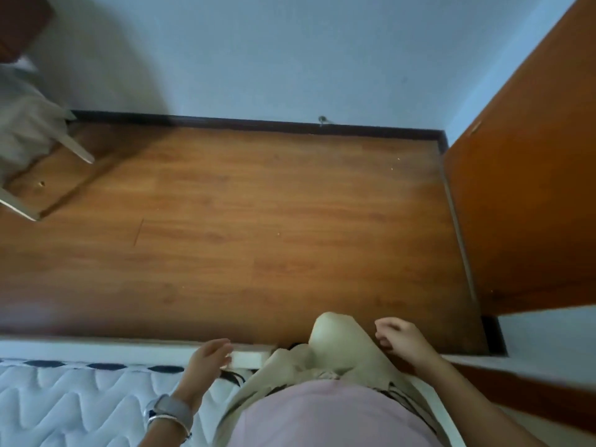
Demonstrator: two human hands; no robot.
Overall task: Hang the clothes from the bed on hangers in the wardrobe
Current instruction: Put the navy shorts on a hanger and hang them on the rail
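Looking down past my pink top (325,411), I see my two hands out in front of me, both holding nothing. My left hand (211,354) hovers over the white edge of the bed (129,349), fingers loosely spread and flat; on that wrist sit one watch (167,411) and one thin bangle (172,424). My right hand (398,337) hangs on the far side of my raised knee (335,333) from the bed, fingers half curled but closed on nothing. One quilted white mattress (64,404) fills the bed near my left arm, and no clothes show on the part I can see. Beyond the bed lies the wooden floor (258,221). One orange-brown wardrobe door (529,188) stands across the floor from the bed, on my right. Two pale chair legs (79,150) with greyish cloth (25,124) above them stand far from the bed, by the wall; I cannot tell whether that cloth is clothing.
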